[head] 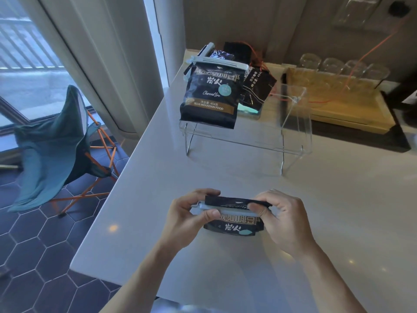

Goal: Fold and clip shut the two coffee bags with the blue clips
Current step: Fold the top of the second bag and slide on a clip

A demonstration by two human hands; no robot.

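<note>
Near the counter's (pixel 338 222) front edge, the left hand (pixel 187 219) pinches a pale blue clip (pixel 216 207) across the folded bag (pixel 234 222); the right hand (pixel 282 219) grips the fold's other end. Farther back, a clipped bag (pixel 211 93) sits on a clear rack (pixel 248 136).

The near coffee bag (pixel 233 222) is black with pale lettering and a small teal dot, and a pale blue-grey clip (pixel 222 208) crosses it. The far coffee bag (pixel 211 96) is black too — white script, a teal circle, a tan band with white print — under a light blue clip (pixel 220 63). The surface (pixel 225 172) is off-white. The rack (pixel 295 123) is clear. The tray (pixel 338 105) is yellowish wood. The chair (pixel 52 150) is teal on orange legs; the floor (pixel 33 256) shows dark navy hexagons — pale grout lines.
</note>
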